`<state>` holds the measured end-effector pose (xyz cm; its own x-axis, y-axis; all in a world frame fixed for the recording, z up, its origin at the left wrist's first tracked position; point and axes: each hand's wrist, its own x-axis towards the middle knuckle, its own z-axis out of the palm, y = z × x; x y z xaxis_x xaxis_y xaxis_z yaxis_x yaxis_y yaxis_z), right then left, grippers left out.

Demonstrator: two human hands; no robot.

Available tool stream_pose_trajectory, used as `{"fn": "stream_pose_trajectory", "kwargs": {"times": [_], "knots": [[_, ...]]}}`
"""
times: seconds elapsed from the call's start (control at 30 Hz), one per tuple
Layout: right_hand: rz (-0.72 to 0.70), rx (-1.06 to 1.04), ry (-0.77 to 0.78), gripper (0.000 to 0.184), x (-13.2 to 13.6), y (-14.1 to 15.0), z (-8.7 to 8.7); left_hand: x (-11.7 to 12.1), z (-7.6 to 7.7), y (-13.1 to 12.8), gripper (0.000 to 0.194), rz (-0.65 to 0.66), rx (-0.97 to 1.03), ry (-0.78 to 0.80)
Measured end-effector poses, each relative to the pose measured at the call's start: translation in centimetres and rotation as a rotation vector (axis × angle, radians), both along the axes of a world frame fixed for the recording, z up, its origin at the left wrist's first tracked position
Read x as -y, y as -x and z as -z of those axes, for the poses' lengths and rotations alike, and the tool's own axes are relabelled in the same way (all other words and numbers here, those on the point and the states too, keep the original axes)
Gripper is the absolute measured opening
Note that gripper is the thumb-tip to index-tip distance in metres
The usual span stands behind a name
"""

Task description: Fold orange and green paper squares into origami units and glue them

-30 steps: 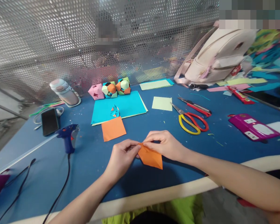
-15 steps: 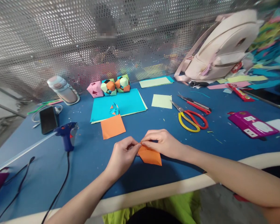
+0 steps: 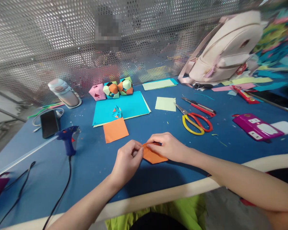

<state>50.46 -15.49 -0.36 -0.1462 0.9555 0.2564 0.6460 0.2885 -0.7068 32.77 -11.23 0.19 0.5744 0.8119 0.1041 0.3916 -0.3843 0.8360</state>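
A folded piece of orange paper [image 3: 154, 156] is held just over the blue table near its front edge. My left hand [image 3: 128, 161] pinches its left corner between thumb and index finger. My right hand [image 3: 166, 147] grips the upper edge, thumb on top and fingers partly covering the paper. Beyond my hands lies a flat orange paper square [image 3: 115, 130], which touches a stack of blue sheets [image 3: 132, 103]. A small blue-and-orange folded piece [image 3: 116, 111] rests on that stack.
Scissors [image 3: 194, 121] and a red utility knife [image 3: 200, 107] lie to the right, near a pale green square [image 3: 165, 104]. At left are a glue gun [image 3: 69, 137] with its cord, a phone [image 3: 49, 123] and a bottle [image 3: 64, 92]. Folded paper balls [image 3: 111, 90] stand behind.
The orange paper's loose lower part has swung up and lies flatter. My right fingers have shifted slightly over it, while my left hand keeps its pinch.
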Motion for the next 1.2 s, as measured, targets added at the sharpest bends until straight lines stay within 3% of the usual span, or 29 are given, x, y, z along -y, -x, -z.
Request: {"fn": "stream_pose_trajectory", "kwargs": {"times": [0.2,0.4,0.47,0.6,0.73,0.83,0.93,1.2], "knots": [[-0.137,0.225,-0.133,0.020,0.1,0.1,0.6,0.1,0.4,-0.4,0.016,0.001,-0.128,0.053],[0.099,0.067,0.045,0.011,0.2,0.4,0.1,0.0,0.6,-0.4,0.014,-0.115,-0.015,0.142],[0.094,0.052,0.012,0.014,0.1,0.4,0.3,0.0,0.7,-0.5,0.008,-0.138,0.056,0.213],[0.015,0.101,-0.089,0.020,0.2,0.4,0.8,0.0,0.6,-0.9,0.020,-0.126,0.082,0.370],[0.085,-0.062,-0.097,0.015,0.3,0.8,0.5,-0.3,0.5,-1.2,0.010,-0.162,0.161,0.508],[0.213,-0.225,-0.006,0.040,0.3,1.2,0.1,-0.5,0.6,-1.2,0.014,-0.256,0.372,0.578],[0.251,-0.299,0.104,0.045,0.2,1.7,0.2,-0.5,0.9,-1.3,0.017,-0.296,0.462,0.583],[0.232,-0.212,-0.071,0.039,-0.1,1.8,1.5,0.2,1.1,-1.8,0.022,-0.159,0.426,0.751]]}}
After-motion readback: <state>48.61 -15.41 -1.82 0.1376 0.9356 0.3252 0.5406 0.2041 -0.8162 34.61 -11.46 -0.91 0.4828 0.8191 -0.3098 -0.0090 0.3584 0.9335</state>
